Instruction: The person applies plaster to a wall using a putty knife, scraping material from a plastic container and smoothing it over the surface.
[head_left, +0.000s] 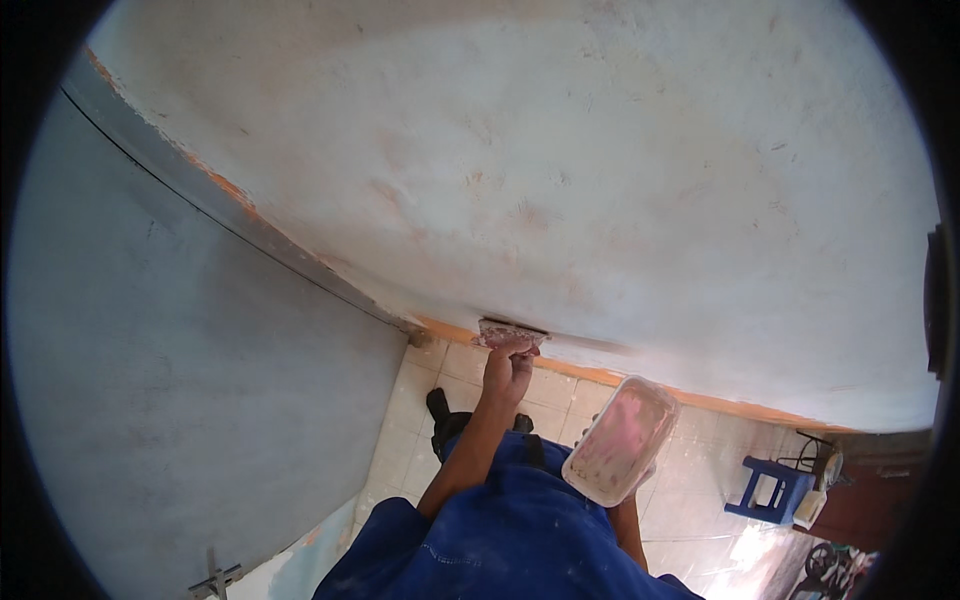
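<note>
My left hand grips a wide, flat scraper smeared with reddish material, its edge against the lower part of the pale, patchy wall. An orange strip runs along the wall's foot. My right hand, mostly hidden under a shallow rectangular plastic container, holds it at my right side. Pink residue lies in the container.
A second grey wall meets this one on the left. Tiled floor shows around my dark-shod feet. At the right are a blue plastic stool, a brown cabinet and some clutter.
</note>
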